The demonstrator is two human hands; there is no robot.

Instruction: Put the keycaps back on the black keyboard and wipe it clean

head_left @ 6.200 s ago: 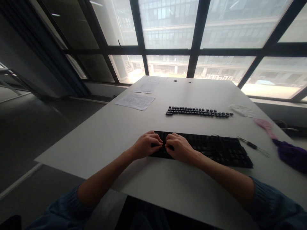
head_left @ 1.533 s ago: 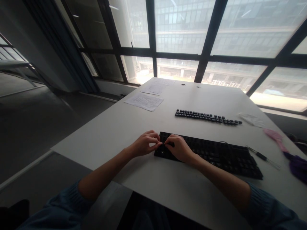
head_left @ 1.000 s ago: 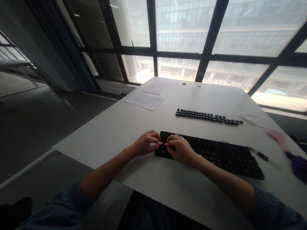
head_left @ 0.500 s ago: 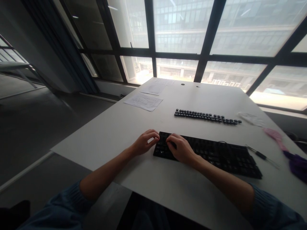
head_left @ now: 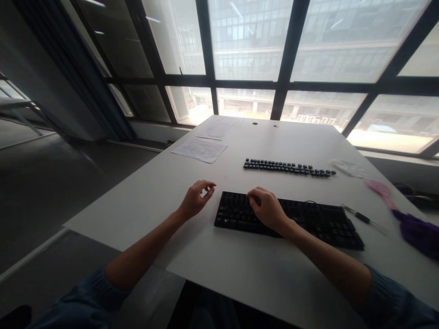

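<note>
Two hands at a black keyboard [head_left: 318, 221] near the table's [head_left: 240, 274] front edge.
The left hand [head_left: 196, 202] hovered just off the keyboard's left end, fingers loosely curled, thumb close to forefinger; whether it pinched anything could not be told. The right hand [head_left: 268, 211] lay on the keyboard's left part, fingers bent onto the keys, its grip hidden. A row of loose keycaps [head_left: 288, 167] lay behind the keyboard, and papers [head_left: 199, 149] lay along the left edge.
</note>
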